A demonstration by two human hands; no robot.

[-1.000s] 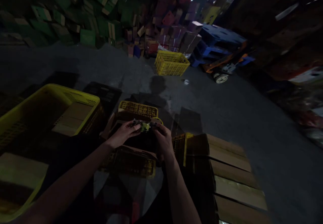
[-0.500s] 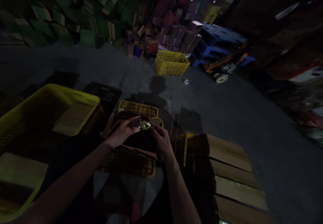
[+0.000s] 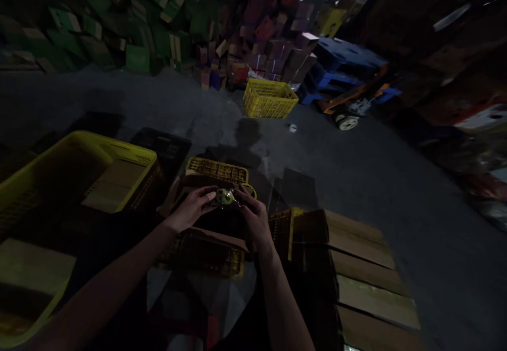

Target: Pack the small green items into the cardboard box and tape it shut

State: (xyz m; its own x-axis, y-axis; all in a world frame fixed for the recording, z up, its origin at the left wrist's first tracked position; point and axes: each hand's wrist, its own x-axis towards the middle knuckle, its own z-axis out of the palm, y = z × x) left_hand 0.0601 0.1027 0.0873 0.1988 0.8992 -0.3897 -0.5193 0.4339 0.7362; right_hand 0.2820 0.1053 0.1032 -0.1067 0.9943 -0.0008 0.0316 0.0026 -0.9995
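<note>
Between my two hands is a small yellow-green round item in shiny clear plastic wrap [image 3: 225, 197], with dark spots on its face. My left hand [image 3: 193, 207] pinches its left edge between thumb and fingers. On the other side, my right hand [image 3: 253, 215] grips the right end of the wrap. Both hands are over an open cardboard box [image 3: 219, 237], whose dark inside I cannot make out. That box sits on a yellow plastic crate [image 3: 217, 169], which shows in front of and behind it. A yellow ring-like strip [image 3: 252, 188] lies by my right fingers.
A large yellow tub [image 3: 79, 139] holding cardboard pieces stands at my left. Closed cardboard boxes [image 3: 368, 277] line up at my right. Farther off are a yellow crate [image 3: 270, 100], blue pallets [image 3: 340, 58], a pallet jack [image 3: 352, 103] and heaped green boxes [image 3: 138, 58].
The wrapped item has turned so its round spotted face shows more fully. My left fingers have shifted slightly along its edge; my right hand has barely moved.
</note>
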